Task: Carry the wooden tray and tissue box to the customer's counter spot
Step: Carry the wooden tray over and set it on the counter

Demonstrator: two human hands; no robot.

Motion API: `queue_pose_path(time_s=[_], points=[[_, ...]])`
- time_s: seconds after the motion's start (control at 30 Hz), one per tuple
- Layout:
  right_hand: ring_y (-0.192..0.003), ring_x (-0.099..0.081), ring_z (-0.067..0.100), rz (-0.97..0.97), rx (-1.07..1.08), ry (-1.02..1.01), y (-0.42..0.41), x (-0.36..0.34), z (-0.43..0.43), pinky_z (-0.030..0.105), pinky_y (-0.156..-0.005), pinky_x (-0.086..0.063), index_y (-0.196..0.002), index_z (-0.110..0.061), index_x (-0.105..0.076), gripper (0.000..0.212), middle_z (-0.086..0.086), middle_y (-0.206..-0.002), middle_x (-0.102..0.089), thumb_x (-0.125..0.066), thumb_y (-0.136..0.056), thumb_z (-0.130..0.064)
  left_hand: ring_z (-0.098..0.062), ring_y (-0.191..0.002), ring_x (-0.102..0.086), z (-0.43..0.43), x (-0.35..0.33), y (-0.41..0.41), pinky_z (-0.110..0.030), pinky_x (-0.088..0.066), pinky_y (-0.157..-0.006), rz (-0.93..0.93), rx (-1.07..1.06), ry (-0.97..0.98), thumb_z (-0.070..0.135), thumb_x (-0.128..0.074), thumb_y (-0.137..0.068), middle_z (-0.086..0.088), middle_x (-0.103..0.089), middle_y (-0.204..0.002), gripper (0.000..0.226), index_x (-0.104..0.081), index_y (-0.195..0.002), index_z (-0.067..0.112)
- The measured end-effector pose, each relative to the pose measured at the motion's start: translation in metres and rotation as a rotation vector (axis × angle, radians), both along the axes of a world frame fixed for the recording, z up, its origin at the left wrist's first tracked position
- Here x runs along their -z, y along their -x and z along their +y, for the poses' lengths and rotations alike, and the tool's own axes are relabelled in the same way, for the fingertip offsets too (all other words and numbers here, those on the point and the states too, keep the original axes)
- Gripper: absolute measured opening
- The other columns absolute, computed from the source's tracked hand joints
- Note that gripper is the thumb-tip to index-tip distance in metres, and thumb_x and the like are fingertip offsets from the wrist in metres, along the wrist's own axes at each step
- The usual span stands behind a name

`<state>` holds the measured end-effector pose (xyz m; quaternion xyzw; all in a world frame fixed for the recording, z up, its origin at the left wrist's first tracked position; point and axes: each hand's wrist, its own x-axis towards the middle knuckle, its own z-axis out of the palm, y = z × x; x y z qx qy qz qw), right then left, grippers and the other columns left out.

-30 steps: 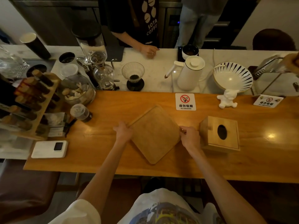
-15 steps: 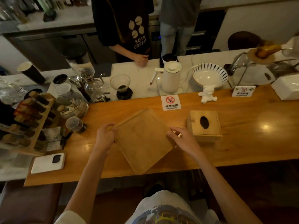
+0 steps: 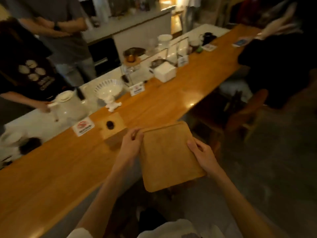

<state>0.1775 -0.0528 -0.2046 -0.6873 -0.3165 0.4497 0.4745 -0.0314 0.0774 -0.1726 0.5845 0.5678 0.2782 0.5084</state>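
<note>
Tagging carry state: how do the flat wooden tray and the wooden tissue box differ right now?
The flat square wooden tray is held past the counter's edge by the left hand and right hand; the wooden tissue box sits on the long wooden counter, ungripped. The tray is a thin rimmed slab; the box is a block. The tray's top is plain; the box's has a dark oval slot. Both are light wood.

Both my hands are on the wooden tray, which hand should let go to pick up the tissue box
Left. The left hand sits right beside the square wooden tissue box on the counter; the right hand holds the flat wooden tray's far edge.
</note>
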Motion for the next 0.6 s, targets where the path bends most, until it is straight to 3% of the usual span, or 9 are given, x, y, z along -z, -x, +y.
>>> queue_pose_path(time_s=[0.07,0.13,0.23,0.33,0.43,0.53,0.6], points=[[-0.094,-0.054,-0.004,-0.04,0.125,-0.021,-0.046,0.001,-0.046,0.012,-0.069,-0.044,-0.137,-0.032,-0.047,0.039,-0.015,-0.116,-0.057,-0.049,-0.099,-0.041,-0.017,-0.123,-0.047,-0.033,0.002,-0.063,-0.039,-0.041,-0.102,-0.02,0.127,0.007,0.034,-0.051,-0.1,0.007,-0.048,-0.135,0.037,-0.049,-0.137,0.034],[-0.098,-0.055,-0.002,-0.069,0.264,-0.024,-0.085,0.002,-0.093,0.018,-0.074,-0.044,-0.138,-0.027,-0.051,0.043,-0.013,-0.117,-0.058,-0.05,-0.098,-0.042,-0.019,-0.135,-0.038,-0.069,0.008,-0.119,-0.033,-0.034,-0.105,-0.014,0.289,-0.011,0.035,-0.05,-0.101,0.006,-0.035,-0.15,0.059,-0.024,-0.153,0.032],[-0.095,-0.058,-0.004,-0.112,0.486,-0.042,-0.127,0.0,-0.161,0.015,-0.075,-0.044,-0.127,-0.033,-0.055,0.029,-0.02,-0.108,-0.061,-0.051,-0.099,-0.038,-0.016,-0.133,-0.039,-0.122,0.024,-0.191,-0.033,-0.034,-0.104,0.091,0.571,-0.073,0.045,-0.05,-0.098,0.009,-0.032,-0.148,0.081,0.006,-0.156,0.033],[-0.089,-0.06,-0.006,-0.247,0.679,-0.025,-0.163,-0.002,-0.216,0.008,-0.07,-0.045,-0.121,-0.034,-0.06,0.024,-0.022,-0.1,-0.063,-0.053,-0.099,-0.039,-0.028,-0.132,-0.044,-0.169,0.033,-0.252,-0.043,-0.036,-0.106,0.189,0.76,-0.148,0.059,-0.046,-0.095,-0.003,-0.033,-0.152,0.083,0.011,-0.153,0.041],[-0.079,-0.061,0.001,-0.339,0.809,0.044,-0.194,0.0,-0.256,0.008,-0.065,-0.044,-0.12,-0.025,-0.066,0.03,-0.007,-0.093,-0.07,-0.054,-0.097,-0.041,-0.034,-0.13,-0.044,-0.204,0.037,-0.303,-0.047,-0.035,-0.108,0.242,0.845,-0.201,0.064,-0.04,-0.094,-0.009,-0.034,-0.149,0.079,0.009,-0.152,0.044],[-0.091,-0.062,0.005,-0.352,0.847,0.083,-0.23,0.005,-0.286,0.011,-0.073,-0.043,-0.133,-0.024,-0.058,0.043,-0.007,-0.104,-0.068,-0.058,-0.095,-0.043,-0.033,-0.13,-0.045,-0.223,0.039,-0.354,-0.044,-0.034,-0.109,0.218,0.913,-0.243,0.06,-0.041,-0.095,-0.01,-0.036,-0.146,0.074,-0.002,-0.155,0.039],[-0.109,-0.061,0.009,-0.275,0.819,0.057,-0.258,0.004,-0.3,0.02,-0.087,-0.047,-0.141,-0.027,-0.049,0.056,-0.01,-0.123,-0.063,-0.064,-0.09,-0.045,-0.033,-0.127,-0.047,-0.228,0.037,-0.391,-0.042,-0.036,-0.107,0.21,0.936,-0.26,0.057,-0.043,-0.096,-0.012,-0.038,-0.143,0.072,-0.008,-0.155,0.036]])
